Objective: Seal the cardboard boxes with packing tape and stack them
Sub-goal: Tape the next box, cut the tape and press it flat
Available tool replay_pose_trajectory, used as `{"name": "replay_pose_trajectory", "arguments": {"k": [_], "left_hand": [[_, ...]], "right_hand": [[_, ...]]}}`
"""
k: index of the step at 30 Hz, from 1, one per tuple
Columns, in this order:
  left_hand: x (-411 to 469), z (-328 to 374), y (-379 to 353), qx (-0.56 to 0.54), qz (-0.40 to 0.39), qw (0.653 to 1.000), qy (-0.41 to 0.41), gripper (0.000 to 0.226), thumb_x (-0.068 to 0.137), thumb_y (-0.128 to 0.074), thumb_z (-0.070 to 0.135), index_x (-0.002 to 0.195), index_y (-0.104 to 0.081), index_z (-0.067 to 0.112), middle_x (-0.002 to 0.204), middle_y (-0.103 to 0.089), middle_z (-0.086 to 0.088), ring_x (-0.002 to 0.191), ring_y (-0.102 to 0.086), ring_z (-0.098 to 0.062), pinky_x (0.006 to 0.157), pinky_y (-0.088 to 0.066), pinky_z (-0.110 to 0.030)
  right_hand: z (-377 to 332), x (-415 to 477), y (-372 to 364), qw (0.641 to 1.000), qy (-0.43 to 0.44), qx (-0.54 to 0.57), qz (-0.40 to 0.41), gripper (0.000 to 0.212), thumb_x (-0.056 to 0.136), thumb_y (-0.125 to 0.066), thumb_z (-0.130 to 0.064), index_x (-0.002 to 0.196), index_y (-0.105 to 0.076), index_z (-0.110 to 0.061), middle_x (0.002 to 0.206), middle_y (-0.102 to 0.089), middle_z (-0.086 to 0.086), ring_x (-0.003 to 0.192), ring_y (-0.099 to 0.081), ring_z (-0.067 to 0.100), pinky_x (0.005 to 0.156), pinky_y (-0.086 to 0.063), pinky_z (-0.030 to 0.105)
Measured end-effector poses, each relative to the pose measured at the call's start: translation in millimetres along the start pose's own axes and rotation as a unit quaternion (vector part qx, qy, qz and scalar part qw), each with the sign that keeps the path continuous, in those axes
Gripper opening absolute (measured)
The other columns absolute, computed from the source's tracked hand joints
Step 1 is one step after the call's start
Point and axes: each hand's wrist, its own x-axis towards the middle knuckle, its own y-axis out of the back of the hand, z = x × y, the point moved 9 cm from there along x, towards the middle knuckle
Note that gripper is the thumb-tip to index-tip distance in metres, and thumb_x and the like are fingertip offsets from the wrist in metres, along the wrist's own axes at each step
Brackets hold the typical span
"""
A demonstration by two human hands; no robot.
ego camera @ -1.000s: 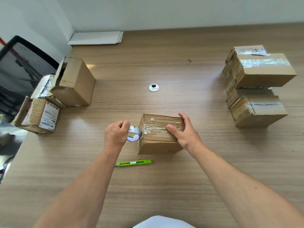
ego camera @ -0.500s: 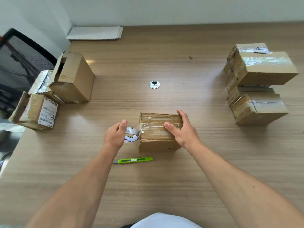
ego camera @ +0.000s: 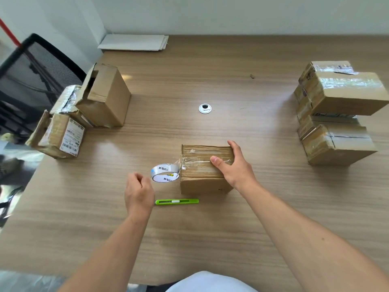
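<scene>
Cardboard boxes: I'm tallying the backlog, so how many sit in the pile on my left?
3: an upright open box, a tape-wrapped box tucked against its left side, and a labelled box nearest you. More may hide behind them.

This looks like an office used for packing parcels. A counter [ego camera: 210, 239] of pale wood-grain laminate has a round silver cable grommet [ego camera: 204, 108] set into it, and a black mesh-backed desk chair [ego camera: 35, 66] stands at its left end. Plain white walls [ego camera: 231, 13] meet at the corner, where flat white card sheets [ego camera: 134, 42] lie stacked. Brown cardboard boxes with printed shipping labels [ego camera: 61, 135] sit near the chair.
</scene>
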Motion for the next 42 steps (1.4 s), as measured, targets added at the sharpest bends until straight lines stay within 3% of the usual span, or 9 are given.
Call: {"name": "replay_pose_trajectory", "arguments": {"k": [6,10,19,24,27,30,33,36,42], "left_hand": [[-49,-5,-61,0.223,-0.181,0.928,-0.235,0.026,0.082,-0.066,0.009,0.108,-0.068,0.016,0.104,-0.064,-0.003,0.097,-0.055,-0.032,0.082,-0.048,-0.04],[-64,-12,-83,0.345,-0.211,0.872,-0.274,0.04,0.081,-0.071,0.019,0.119,-0.065,0.026,0.118,-0.062,0.006,0.1,-0.056,-0.029,0.074,-0.047,-0.039],[-62,1,-86,0.382,-0.255,0.821,-0.338,0.023,0.101,-0.052,0.028,0.121,-0.056,0.017,0.117,-0.054,-0.003,0.114,-0.051,-0.029,0.082,-0.047,-0.041],[-54,15,-61,0.306,-0.252,0.826,-0.4,0.02,0.099,-0.044,0.029,0.108,-0.06,0.022,0.101,-0.05,-0.001,0.086,-0.054,-0.027,0.063,-0.054,-0.042],[-42,27,-39,0.276,-0.258,0.855,-0.354,0.031,0.097,-0.033,0.046,0.11,-0.057,0.031,0.086,-0.06,0.003,0.078,-0.059,-0.029,0.061,-0.052,-0.041],[-26,32,-23,0.176,-0.322,0.888,-0.278,0.018,0.101,-0.051,0.026,0.11,-0.063,0.035,0.064,-0.061,0.006,0.067,-0.06,-0.021,0.065,-0.05,-0.034],[-15,26,-5,0.043,-0.387,0.909,-0.147,0.027,0.096,-0.053,0.011,0.092,-0.07,0.032,0.067,-0.07,-0.001,0.061,-0.066,-0.018,0.064,-0.052,-0.029],[-8,23,17,-0.089,-0.397,0.913,-0.039,0.014,0.084,-0.059,0.022,0.078,-0.071,0.018,0.071,-0.069,-0.009,0.069,-0.068,-0.025,0.067,-0.053,-0.037],[-2,35,26,0.009,-0.481,0.871,-0.098,0.018,0.095,-0.064,0.002,0.095,-0.047,0.01,0.078,-0.073,-0.009,0.068,-0.069,-0.026,0.067,-0.053,-0.037]], "right_hand": [[0,2,-4,1.0,0.002,-0.013,0.004,0.083,0.084,-0.071,-0.062,0.153,-0.029,-0.044,0.145,-0.053,0.005,0.131,-0.049,0.029,0.106,-0.04,0.034],[-1,2,-8,1.0,0.003,-0.018,0.003,0.083,0.084,-0.07,-0.063,0.153,-0.028,-0.043,0.142,-0.054,0.008,0.131,-0.049,0.03,0.105,-0.04,0.035],[-1,1,-7,0.999,-0.002,-0.031,0.013,0.084,0.084,-0.07,-0.063,0.154,-0.028,-0.043,0.147,-0.051,0.009,0.134,-0.047,0.031,0.108,-0.039,0.035],[-3,-2,-6,0.999,-0.012,-0.028,0.021,0.083,0.084,-0.071,-0.063,0.153,-0.028,-0.044,0.149,-0.05,0.007,0.137,-0.046,0.03,0.108,-0.038,0.034],[-4,-4,-5,0.999,-0.018,-0.028,0.026,0.083,0.084,-0.071,-0.062,0.153,-0.029,-0.044,0.149,-0.05,0.007,0.136,-0.046,0.03,0.107,-0.037,0.033],[-4,-3,-6,0.999,-0.023,-0.031,0.032,0.082,0.084,-0.071,-0.061,0.152,-0.03,-0.044,0.148,-0.051,0.007,0.134,-0.047,0.03,0.104,-0.037,0.031],[-3,-3,-6,0.999,-0.026,-0.025,0.033,0.081,0.083,-0.072,-0.061,0.152,-0.031,-0.045,0.148,-0.051,0.007,0.135,-0.047,0.029,0.101,-0.036,0.029],[-2,-3,-6,0.999,-0.029,-0.025,0.034,0.082,0.082,-0.072,-0.063,0.151,-0.031,-0.046,0.15,-0.049,0.006,0.136,-0.046,0.029,0.103,-0.036,0.03],[-1,-3,-6,0.998,-0.034,-0.025,0.037,0.083,0.08,-0.072,-0.065,0.15,-0.03,-0.049,0.149,-0.049,0.006,0.134,-0.047,0.028,0.105,-0.039,0.033]]}}
